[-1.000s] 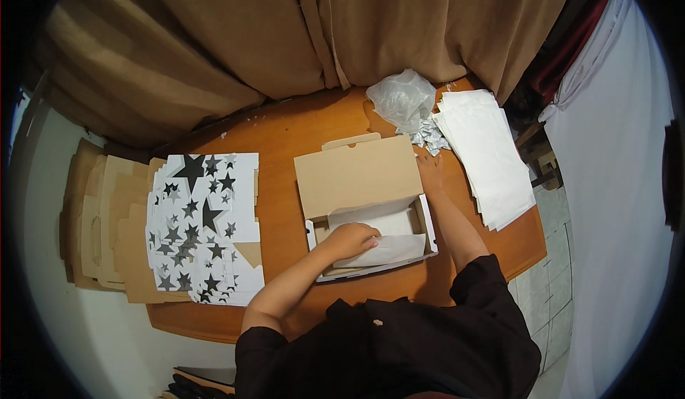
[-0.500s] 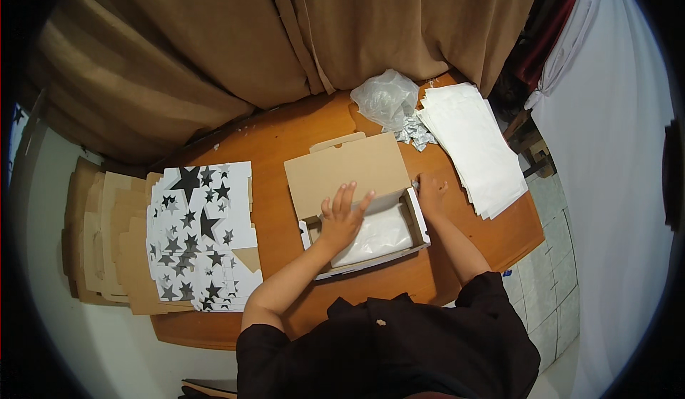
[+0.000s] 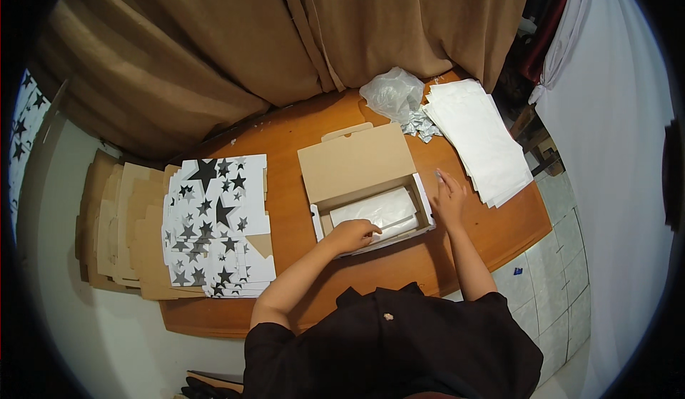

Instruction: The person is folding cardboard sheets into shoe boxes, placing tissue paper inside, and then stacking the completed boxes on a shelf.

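An open cardboard box (image 3: 357, 164), brown inside and white outside, stands on the table with its lid raised at the back. White wrapping paper (image 3: 378, 206) lies inside it, folded over on itself. My left hand (image 3: 351, 236) reaches over the box's near wall, fingers curled and closed at the paper's near edge. Just right of the box, my right hand (image 3: 451, 196) is raised with its fingertips pinched round a small silvery packet (image 3: 438, 175). What the paper covers, if anything, is hidden.
Flat star-printed box blanks (image 3: 221, 221) and brown cardboard blanks (image 3: 135, 221) are stacked at left. White paper sheets (image 3: 478, 139) lie at right, beside a clear plastic bag (image 3: 392, 92) and a pile of silvery packets (image 3: 422, 124). Brown curtains (image 3: 285, 35) hang behind the wooden table (image 3: 285, 139).
My left hand has come down from near the lid to the paper's near edge, and the paper now shows a fold. My right hand has lifted away from the box's right side.
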The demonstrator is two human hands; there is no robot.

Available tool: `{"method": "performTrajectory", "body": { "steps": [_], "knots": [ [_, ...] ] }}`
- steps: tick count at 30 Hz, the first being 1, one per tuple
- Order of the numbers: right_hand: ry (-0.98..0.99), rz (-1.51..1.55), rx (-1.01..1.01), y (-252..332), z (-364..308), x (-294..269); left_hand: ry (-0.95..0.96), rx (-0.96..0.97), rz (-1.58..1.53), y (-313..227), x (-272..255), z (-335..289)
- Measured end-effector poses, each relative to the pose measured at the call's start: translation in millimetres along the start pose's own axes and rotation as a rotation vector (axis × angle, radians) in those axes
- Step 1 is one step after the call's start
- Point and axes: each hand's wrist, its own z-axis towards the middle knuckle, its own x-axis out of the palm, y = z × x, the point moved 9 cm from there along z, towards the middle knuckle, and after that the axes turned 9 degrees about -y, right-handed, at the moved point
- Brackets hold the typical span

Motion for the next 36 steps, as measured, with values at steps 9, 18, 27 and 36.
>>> {"method": "performTrajectory", "body": {
  "steps": [9,18,27,36],
  "knots": [
    [0.635,-0.489,-0.607,84,-90,81,-0.117,-0.207,-0.088,5,-45,-30],
    [0.291,-0.202,-0.192,74,14,83,-0.722,-0.106,0.218,-35,-57,-116],
    [0.341,0.372,0.424,4,26,123,-0.724,-0.285,0.283,6,-22,-138],
    [0.307,0.669,0.24,45,8,82,-0.775,-0.433,0.278,33,-3,-133]
  ]
}}
